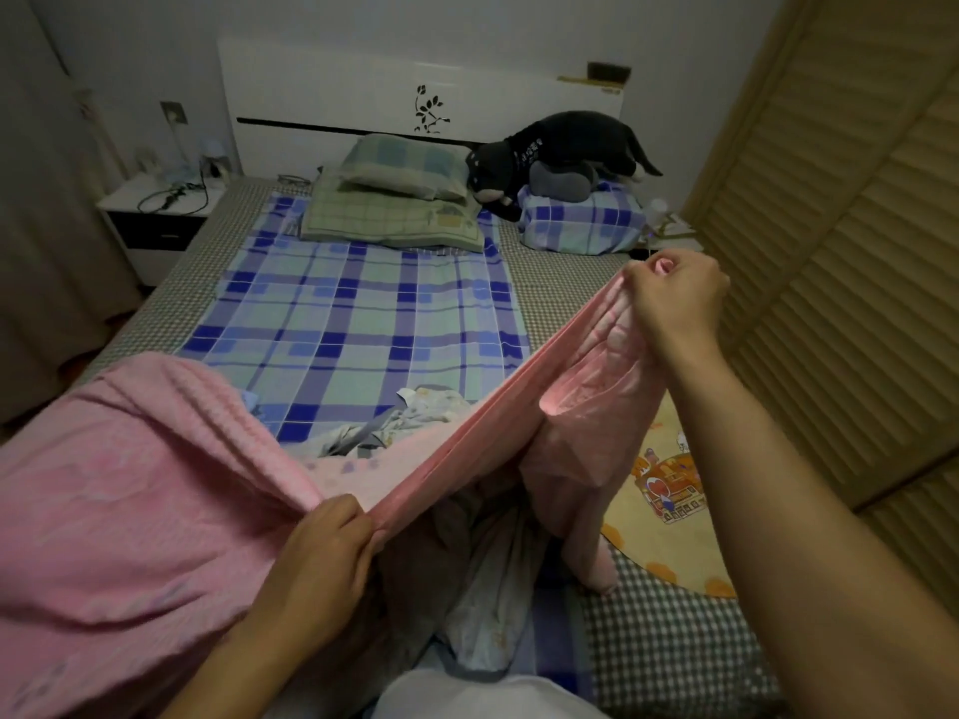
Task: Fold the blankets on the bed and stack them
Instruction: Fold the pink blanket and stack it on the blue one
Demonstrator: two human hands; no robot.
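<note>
In the head view, the bed (669, 651) fills the dim room. The pink blanket (129, 511) lies at eight o'clock. The left hand (324, 557) and the right hand (674, 298), at two o'clock, pinch its edge taut, probably to line up a fold.

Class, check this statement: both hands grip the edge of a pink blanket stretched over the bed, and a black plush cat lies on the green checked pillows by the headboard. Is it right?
Not quite. The head view shows the black plush cat lying on the folded blue checked blanket, beside the green checked pillows, not on them. The rest holds: the left hand and right hand both grip the pink blanket.
</note>
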